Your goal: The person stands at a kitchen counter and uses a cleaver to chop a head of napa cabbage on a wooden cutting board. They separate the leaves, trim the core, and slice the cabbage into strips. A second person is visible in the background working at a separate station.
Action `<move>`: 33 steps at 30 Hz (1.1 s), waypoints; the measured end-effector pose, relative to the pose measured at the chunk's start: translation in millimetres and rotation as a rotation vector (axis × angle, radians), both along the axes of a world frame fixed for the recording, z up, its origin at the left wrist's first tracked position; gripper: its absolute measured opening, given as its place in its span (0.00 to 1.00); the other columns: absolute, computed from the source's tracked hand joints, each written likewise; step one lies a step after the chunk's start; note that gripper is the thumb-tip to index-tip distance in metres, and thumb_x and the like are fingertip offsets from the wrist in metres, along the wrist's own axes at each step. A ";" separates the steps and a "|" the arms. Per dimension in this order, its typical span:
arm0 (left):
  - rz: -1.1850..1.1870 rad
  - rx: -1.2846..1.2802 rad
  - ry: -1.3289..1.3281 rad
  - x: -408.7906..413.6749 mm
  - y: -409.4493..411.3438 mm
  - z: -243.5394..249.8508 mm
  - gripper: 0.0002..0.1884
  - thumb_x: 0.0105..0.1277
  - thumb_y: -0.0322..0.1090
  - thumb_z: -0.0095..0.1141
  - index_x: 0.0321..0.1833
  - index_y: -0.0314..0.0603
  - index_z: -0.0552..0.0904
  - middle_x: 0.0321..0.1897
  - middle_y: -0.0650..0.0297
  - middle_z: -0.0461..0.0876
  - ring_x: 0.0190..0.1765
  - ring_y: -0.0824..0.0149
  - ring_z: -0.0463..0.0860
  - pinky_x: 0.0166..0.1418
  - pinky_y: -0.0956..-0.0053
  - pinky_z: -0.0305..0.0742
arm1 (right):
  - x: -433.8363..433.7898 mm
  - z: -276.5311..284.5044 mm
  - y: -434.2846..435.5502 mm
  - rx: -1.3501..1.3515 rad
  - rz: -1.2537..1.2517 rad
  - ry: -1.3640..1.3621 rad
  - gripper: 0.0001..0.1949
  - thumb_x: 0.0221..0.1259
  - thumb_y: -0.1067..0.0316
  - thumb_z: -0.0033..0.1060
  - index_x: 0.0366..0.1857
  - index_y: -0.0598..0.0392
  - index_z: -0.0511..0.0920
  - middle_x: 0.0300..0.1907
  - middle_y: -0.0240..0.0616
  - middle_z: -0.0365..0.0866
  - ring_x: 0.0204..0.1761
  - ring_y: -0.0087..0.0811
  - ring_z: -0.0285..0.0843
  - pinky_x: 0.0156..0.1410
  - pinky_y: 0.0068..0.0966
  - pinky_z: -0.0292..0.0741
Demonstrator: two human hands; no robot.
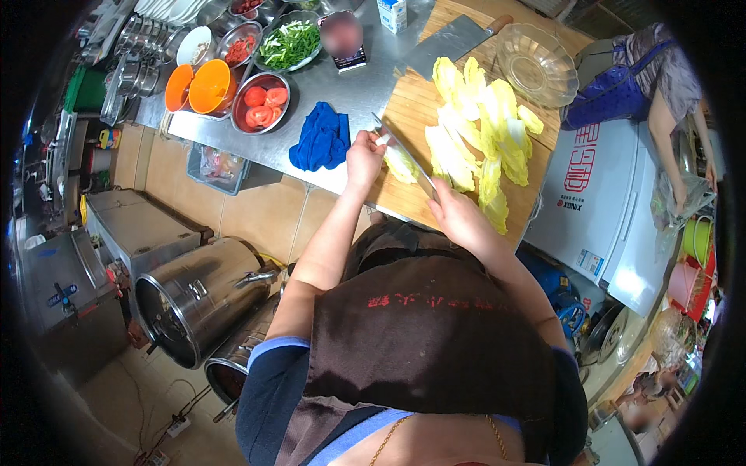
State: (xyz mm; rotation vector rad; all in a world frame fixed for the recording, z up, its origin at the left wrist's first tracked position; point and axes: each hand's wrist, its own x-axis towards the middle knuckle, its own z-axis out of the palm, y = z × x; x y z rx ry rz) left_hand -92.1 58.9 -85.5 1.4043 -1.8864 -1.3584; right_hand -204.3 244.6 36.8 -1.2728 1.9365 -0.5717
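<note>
My right hand (463,212) grips a kitchen knife (408,152), its blade slanting up and left above the wooden cutting board (402,201). Under and beside the blade lies a napa cabbage leaf (399,166), partly hidden by the knife. At the board's left edge my left hand (364,158) pinches the white stem end (382,140) of the cabbage, close to the blade. Several loose yellow cabbage leaves (489,125) spread over the board to the right of the knife. A cleaver (446,46) rests flat at the far end of the boards.
A clear fluted bowl (536,64) stands at the board's far right. On the steel counter (233,140) are a blue cloth (320,140), a bowl of tomatoes (260,105), chopped greens (289,45), orange containers (210,87) and a phone (349,58). A person handles a plastic bag (679,195) beyond the white freezer (583,192).
</note>
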 end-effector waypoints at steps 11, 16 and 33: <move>-0.030 -0.128 -0.112 -0.1 0.2 -1.5 0.11 0.56 0.30 0.65 0.36 0.38 0.75 0.22 0.63 0.78 0.25 0.69 0.80 0.29 0.74 0.77 | 8.3 1.0 14.0 -0.001 0.016 0.081 0.18 0.67 0.64 0.46 0.56 0.57 0.61 0.37 0.58 0.78 0.38 0.56 0.78 0.42 0.48 0.73; -0.058 -0.148 -0.153 1.6 -2.3 -4.7 0.11 0.56 0.29 0.64 0.37 0.38 0.75 0.24 0.62 0.79 0.26 0.69 0.81 0.28 0.74 0.78 | 9.2 -1.9 18.4 -0.012 0.024 0.098 0.18 0.67 0.63 0.46 0.57 0.57 0.61 0.37 0.56 0.78 0.38 0.55 0.78 0.41 0.47 0.74; -0.072 -0.055 -0.101 0.5 -1.9 4.7 0.10 0.59 0.26 0.61 0.40 0.36 0.74 0.25 0.62 0.79 0.25 0.71 0.80 0.26 0.76 0.79 | 13.5 -47.5 40.3 -0.105 -0.032 0.167 0.20 0.65 0.63 0.50 0.57 0.57 0.61 0.35 0.56 0.78 0.34 0.54 0.79 0.37 0.45 0.75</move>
